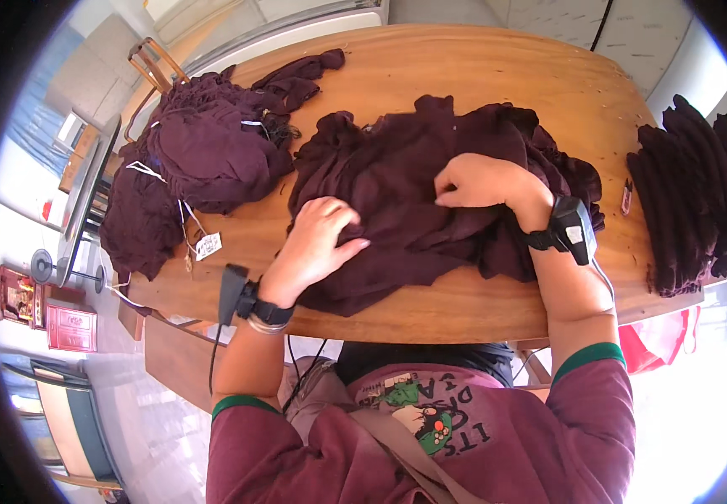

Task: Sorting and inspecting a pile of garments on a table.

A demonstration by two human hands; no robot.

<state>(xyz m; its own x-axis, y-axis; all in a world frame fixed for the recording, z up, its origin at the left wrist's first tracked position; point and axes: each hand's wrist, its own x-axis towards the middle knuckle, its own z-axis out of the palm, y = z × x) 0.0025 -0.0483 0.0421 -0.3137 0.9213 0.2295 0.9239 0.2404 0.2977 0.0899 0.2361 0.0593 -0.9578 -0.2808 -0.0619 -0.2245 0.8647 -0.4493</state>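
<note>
A crumpled dark maroon garment (405, 244) is spread on the wooden table in front of me, its edges bunched and ruffled. My left hand (320, 239) rests on the garment's left side, thumb apart from the curved fingers, with nothing visible between them. On the upper middle of the cloth, my right hand (485, 183) bends its fingers down with the tips together, seeming to pinch the fabric. The exact fold under those fingertips is hidden. Each wrist wears a black strapped device.
A heap of similar dark cloth (212, 151) tied with white strips lies at the left, with a white tag (209, 245). Stacked folded dark garments (691, 197) line the right edge of the wooden table (481, 59). A small red-and-white tool (626, 197) lies beside them.
</note>
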